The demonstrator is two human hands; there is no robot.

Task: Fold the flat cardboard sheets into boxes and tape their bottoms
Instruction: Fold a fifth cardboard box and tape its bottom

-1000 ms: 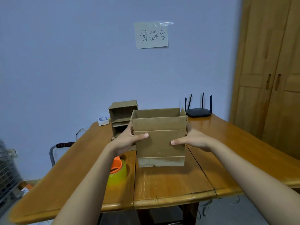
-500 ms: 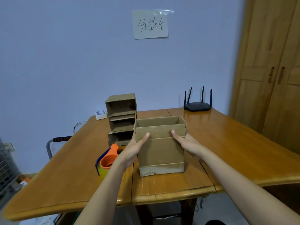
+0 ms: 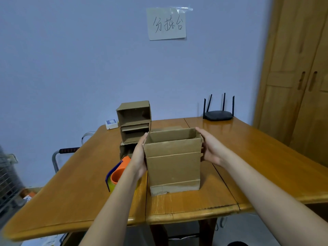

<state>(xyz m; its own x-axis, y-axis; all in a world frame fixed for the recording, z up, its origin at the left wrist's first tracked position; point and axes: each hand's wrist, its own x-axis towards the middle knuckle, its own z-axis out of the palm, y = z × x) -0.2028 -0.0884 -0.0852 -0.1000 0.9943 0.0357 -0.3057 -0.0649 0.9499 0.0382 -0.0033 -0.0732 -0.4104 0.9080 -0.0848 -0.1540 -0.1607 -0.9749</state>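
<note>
A: Where is the box, and how do your hands stand on it?

B: The cardboard box [image 3: 173, 161] stands upright on the wooden table [image 3: 76, 183], near the front edge, with its mouth open to the top. Your left hand [image 3: 139, 157] lies flat against its left wall and your right hand [image 3: 210, 148] lies flat against its right wall, so the box sits between your two palms.

A: And your fingers?

B: They are straight and held close together on both hands, and they point away from you along the walls. They do not curl round any flap. The thumbs I cannot tell clearly.

A: What else is beside the box?

B: Just left of it, partly behind your left forearm, stands the tape dispenser [image 3: 118, 176], orange with a blue blade guard. Behind that, a stack of finished boxes [image 3: 134, 125] lies on its side, with the open mouths toward you. A black router [image 3: 218, 115] is at the far right of the table, a small white device [image 3: 111, 123] at the far left corner, and a paper note [image 3: 166, 23] is taped on the wall.
</note>
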